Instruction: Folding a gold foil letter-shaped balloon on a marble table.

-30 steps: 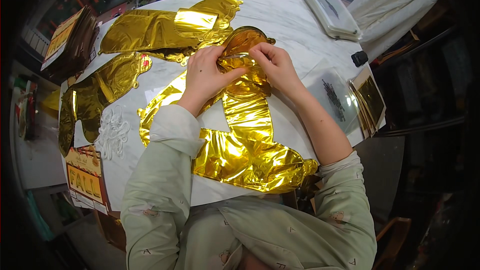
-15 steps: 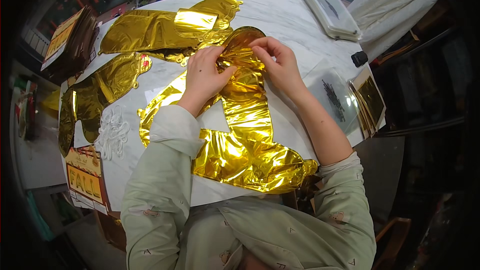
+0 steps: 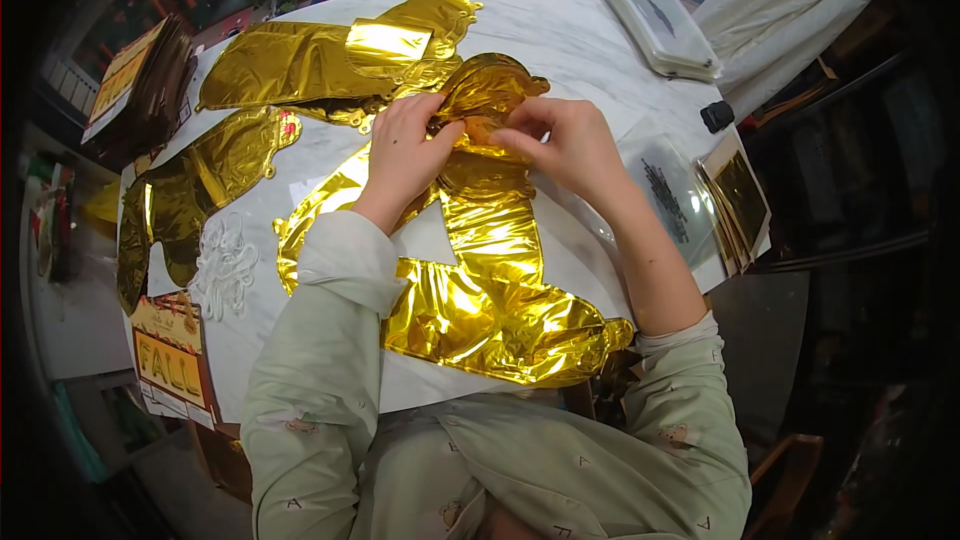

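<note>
A flat gold foil balloon (image 3: pixel 490 230) lies spread on the table in front of me, its wide lower part near the edge. My left hand (image 3: pixel 402 155) grips the left side of its upper part, thumb and fingers on the foil. From the right, my right hand (image 3: pixel 575 145) pinches the same upper part between thumb and fingers. The foil is folded and bunched between the two hands; the fingertips are partly hidden in it. Beyond lies another flat gold foil balloon (image 3: pixel 285 65), and a third gold foil balloon (image 3: pixel 215 165) rests at the left.
White coiled strings (image 3: pixel 225 270) lie left of my forearm. A stack of printed cards (image 3: pixel 140 80) stands at the far left, a single printed card (image 3: pixel 172 355) nearer. At right are clear plastic bags (image 3: pixel 660 175), gold-fronted packets (image 3: pixel 735 205), a small black object (image 3: pixel 717 117) and a clear-bag stack (image 3: pixel 665 25).
My right hand has moved slightly right and toward me, drawing the foil with it. The balloon's upper part now folds over nearer to me. My left hand has barely moved.
</note>
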`<state>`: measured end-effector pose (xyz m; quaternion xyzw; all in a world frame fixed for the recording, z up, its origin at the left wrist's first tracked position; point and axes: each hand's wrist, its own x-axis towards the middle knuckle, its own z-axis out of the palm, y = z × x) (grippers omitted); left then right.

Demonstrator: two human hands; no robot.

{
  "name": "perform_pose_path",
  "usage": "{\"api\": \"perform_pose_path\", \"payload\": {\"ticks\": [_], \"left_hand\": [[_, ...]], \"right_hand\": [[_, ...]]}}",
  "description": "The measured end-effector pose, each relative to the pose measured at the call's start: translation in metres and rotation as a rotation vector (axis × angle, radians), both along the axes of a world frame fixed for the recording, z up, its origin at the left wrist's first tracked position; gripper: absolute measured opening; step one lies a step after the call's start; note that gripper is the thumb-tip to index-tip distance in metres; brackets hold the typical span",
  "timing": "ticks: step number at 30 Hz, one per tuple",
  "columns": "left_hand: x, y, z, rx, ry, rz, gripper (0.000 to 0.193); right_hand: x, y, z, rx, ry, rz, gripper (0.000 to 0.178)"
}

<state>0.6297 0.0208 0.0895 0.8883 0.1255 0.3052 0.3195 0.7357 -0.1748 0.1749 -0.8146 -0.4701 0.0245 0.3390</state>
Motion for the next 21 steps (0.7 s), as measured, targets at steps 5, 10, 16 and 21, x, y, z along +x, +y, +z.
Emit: {"api": "perform_pose_path", "payload": {"ticks": [5,10,16,21], "left_hand": [[-0.001,-0.001,0.006,-0.051,0.038,-0.012,0.041],[0.0,0.0,0.013,-0.096,0.095,-0.042,0.033],[0.001,-0.003,0.017,-0.075,0.03,-0.018,0.03],[0.001,-0.008,0.012,0.092,-0.088,0.067,0.051]], "right_hand": [[0.005,-0.003,-0.008,-0.106,0.055,0.063,0.024],[-0.002,0.006,-0.012,-0.101,-0.15,0.089,0.027],[-0.006,0.008,-0.011,-0.039,-0.323,0.18,0.03],[0.0,0.011,-0.018,0.012,-0.274,0.156,0.017]]}}
